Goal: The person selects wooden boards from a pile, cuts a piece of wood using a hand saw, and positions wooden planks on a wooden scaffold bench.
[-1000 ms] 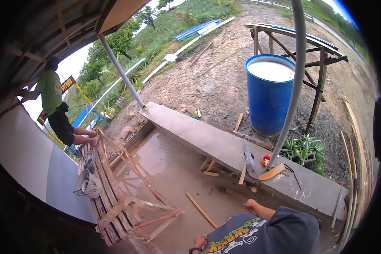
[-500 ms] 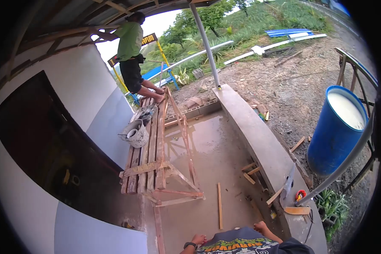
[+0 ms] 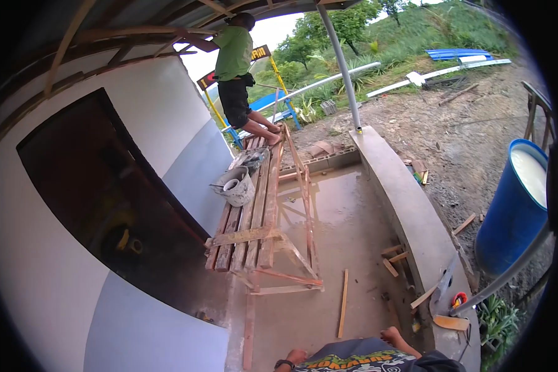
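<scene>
At the bottom edge, my left hand [image 3: 296, 356], with a dark band at its wrist, hangs beside my printed dark shirt [image 3: 366, 356]. Its fingers look curled, but what they hold, if anything, is too small to tell. On the other side of the shirt my right hand [image 3: 392, 335] is near the low wall, its fingers also curled and their inside hidden. Between and beyond the hands a thin wooden strip [image 3: 343, 304] lies on the wet floor [image 3: 335, 248]. Neither hand touches it.
A co-worker in a green shirt [image 3: 234, 53] stands on a wooden plank scaffold [image 3: 248, 235], reaching to the roof frame. On it sits a bucket [image 3: 240, 191]. A concrete ledge [image 3: 409, 204], a saw [image 3: 443, 291] and a blue barrel [image 3: 508, 217] are at right; a dark doorway [image 3: 105, 180] is left.
My view has turned left, so the scaffold, co-worker and barrel appear farther right and the doorway has come into view. My hands now show lower in the frame.
</scene>
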Available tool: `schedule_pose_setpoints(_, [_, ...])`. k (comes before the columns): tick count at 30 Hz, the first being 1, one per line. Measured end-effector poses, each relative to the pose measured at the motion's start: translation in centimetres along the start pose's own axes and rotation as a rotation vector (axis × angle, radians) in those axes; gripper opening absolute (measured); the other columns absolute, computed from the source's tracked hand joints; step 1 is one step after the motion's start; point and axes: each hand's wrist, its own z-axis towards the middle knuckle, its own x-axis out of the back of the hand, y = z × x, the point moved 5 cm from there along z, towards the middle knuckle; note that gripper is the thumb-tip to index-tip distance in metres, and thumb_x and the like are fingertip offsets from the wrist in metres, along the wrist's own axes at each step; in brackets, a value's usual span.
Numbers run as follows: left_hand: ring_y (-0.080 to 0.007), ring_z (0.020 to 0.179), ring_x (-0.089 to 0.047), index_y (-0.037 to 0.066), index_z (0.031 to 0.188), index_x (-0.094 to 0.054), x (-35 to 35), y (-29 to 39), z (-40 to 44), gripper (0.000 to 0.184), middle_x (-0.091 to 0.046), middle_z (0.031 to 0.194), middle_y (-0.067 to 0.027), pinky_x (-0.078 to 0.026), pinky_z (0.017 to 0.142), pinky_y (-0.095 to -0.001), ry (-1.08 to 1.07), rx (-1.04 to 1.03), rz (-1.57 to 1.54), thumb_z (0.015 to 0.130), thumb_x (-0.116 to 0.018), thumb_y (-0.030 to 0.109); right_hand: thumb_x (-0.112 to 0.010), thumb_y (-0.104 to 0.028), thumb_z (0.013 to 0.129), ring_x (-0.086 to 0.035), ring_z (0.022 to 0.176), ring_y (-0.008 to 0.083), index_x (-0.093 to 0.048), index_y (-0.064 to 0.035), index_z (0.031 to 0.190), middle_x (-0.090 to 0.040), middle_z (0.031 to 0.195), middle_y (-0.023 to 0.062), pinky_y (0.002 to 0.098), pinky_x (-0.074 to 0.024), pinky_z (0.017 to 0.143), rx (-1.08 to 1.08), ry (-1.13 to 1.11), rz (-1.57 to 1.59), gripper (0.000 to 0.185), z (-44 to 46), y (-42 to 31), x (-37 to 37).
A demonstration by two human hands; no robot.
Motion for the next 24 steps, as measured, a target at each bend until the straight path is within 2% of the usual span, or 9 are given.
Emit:
schedule_pose_setpoints(1, [-0.0233, 0.081, -0.073, 0.013, 0.092, -0.076, -0.2, -0.2, 0.0, 0.025, -0.077, 0.092, -0.0084, -0.057, 0.069, -0.0371, 0.003, 0.0, 0.002, 0.093, -0.062, 0.034, -0.067, -0.026, 0.094, -0.071, 0.066, 0.0247, -0.077, 0.0023, 0.086, -0.078, 0.081, 0.0108, 0.0394, -0.0564, 0.059, 0.004, 0.0, 0.0, 0.031, 0.3, 0.4, 0.0])
schedule_pose_setpoints(3, [-0.0356, 0.098, -0.073, 0.009, 0.099, -0.077, -1.2, -0.8, -0.2, 0.03, -0.075, 0.101, -0.0168, -0.057, 0.087, -0.0465, -0.152, 0.14, -0.176, 0.097, -0.059, 0.034, -0.067, -0.026, 0.095, -0.071, 0.065, 0.023, -0.075, 0.0024, 0.089, -0.077, 0.079, 0.01, 0.0413, -0.0571, 0.06, 0.025, -0.019, -0.012, 0.03, 0.7, 0.5, -0.3])
schedule_pose_setpoints(7, [-0.0387, 0.097, -0.072, 0.008, 0.095, -0.073, -0.4, -1.5, -1.0, 0.031, -0.075, 0.101, -0.0181, -0.058, 0.087, -0.0492, -0.085, 0.1, -0.315, 0.096, -0.058, 0.035, -0.059, -0.022, 0.099, -0.079, 0.073, 0.0233, -0.077, 0.0011, 0.093, -0.08, 0.091, 0.0107, 0.0384, -0.0635, 0.061, 0.069, -0.018, -0.206, 0.03, 0.0, 0.0, -0.9])
schedule_pose_setpoints(9, [-0.04, 0.092, -0.073, 0.008, 0.094, -0.073, -0.2, -1.3, -0.5, 0.031, -0.075, 0.098, -0.0191, -0.059, 0.084, -0.0501, -0.15, 0.035, -0.004, 0.096, -0.059, 0.035, -0.06, -0.025, 0.099, -0.078, 0.072, 0.0205, -0.078, 0.0001, 0.091, -0.08, 0.088, 0.009, 0.0383, -0.0635, 0.061, 0.211, -0.044, -0.465, 0.032, 1.4, 0.7, -1.5])
schedule_pose_setpoints(13, [-0.0248, 0.081, -0.073, 0.004, 0.097, -0.073, 0.7, -2.8, -0.7, 0.025, -0.073, 0.089, -0.0119, -0.061, 0.075, -0.0388, -0.083, 0.24, -0.515, 0.098, -0.059, 0.024, -0.061, -0.03, 0.1, -0.078, 0.072, 0.0198, -0.079, -0.0005, 0.089, -0.08, 0.086, 0.0087, 0.038, -0.0636, 0.062, 0.466, -0.067, -0.706, 0.036, 6.0, 4.0, -3.3])
schedule_pose_setpoints(16, [-0.0235, 0.08, -0.073, -0.001, 0.102, -0.073, 0.7, -4.4, -0.5, 0.025, -0.073, 0.091, -0.0123, -0.062, 0.073, -0.0377, -0.042, 0.267, -0.59, 0.101, -0.06, 0.021, -0.066, -0.031, 0.096, -0.075, 0.069, 0.0264, -0.079, -0.0073, 0.096, -0.077, 0.081, 0.0138, 0.043, -0.0615, 0.066, 0.519, -0.028, -0.609, 0.027, 4.7, 2.9, -3.8])
schedule_pose_setpoints(18, [-0.0243, 0.081, -0.073, 0.0, 0.108, -0.072, 1.0, -5.2, -0.4, 0.027, -0.074, 0.093, -0.0128, -0.062, 0.073, -0.0372, -0.078, 0.273, -0.616, 0.101, -0.061, 0.023, -0.066, -0.028, 0.096, -0.076, 0.071, 0.0226, -0.077, -0.0003, 0.097, -0.08, 0.089, 0.0103, 0.0423, -0.0615, 0.066, 0.045, -0.021, -0.25, 0.03, 0.0, 0.8, -3.0])
schedule_pose_setpoints(22, [-0.0243, 0.082, -0.074, 0.003, 0.113, -0.071, 0.8, -7.2, -0.4, 0.028, -0.074, 0.094, -0.013, -0.062, 0.073, -0.0392, -0.119, 0.459, -0.803, 0.101, -0.062, 0.027, -0.065, -0.024, 0.096, -0.077, 0.075, 0.0189, -0.076, 0.0048, 0.097, -0.082, 0.096, 0.0079, 0.0406, -0.062, 0.066, -0.037, 0.016, -0.029, 0.031, -3.2, -0.9, -3.9])
schedule_pose_setpoints(24, [-0.0236, 0.084, -0.075, 0.007, 0.117, -0.071, 0.0, -8.5, -1.0, 0.029, -0.075, 0.095, -0.0105, -0.061, 0.073, -0.0405, -0.139, 0.769, -1.089, 0.101, -0.062, 0.03, -0.064, -0.023, 0.096, -0.077, 0.076, 0.0197, -0.075, 0.0059, 0.096, -0.081, 0.093, 0.0099, 0.04, -0.0621, 0.066, -0.047, 0.038, 0.021, 0.031, -3.3, -0.8, -4.5])
